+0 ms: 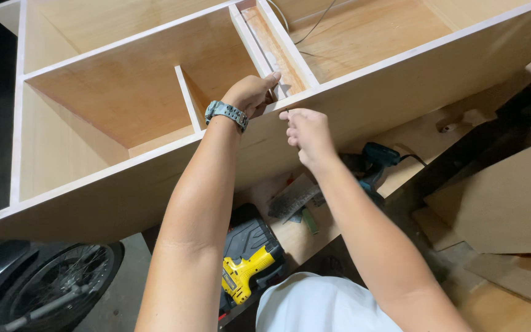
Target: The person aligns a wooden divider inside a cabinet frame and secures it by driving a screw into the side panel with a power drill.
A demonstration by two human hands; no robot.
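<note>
A large pale plywood cabinet (124, 175) lies tilted in front of me, its open compartments facing up. My left hand (250, 92), with a grey wristwatch (226, 113) on the wrist, curls over the cabinet's front edge where an upright divider (275, 46) meets it. Just below it, my right hand (305, 132) has its fingertips pinched together against the same edge. They seem to hold something small and thin like a nail, which is too small to make out.
Under the cabinet a yellow and black power drill (247, 270) lies in a dark case. A teal power tool (377, 158) and a flat metal blade (293, 200) rest on a board. Plywood offcuts (505, 203) are at the right. A motorbike wheel (62, 276) is at lower left.
</note>
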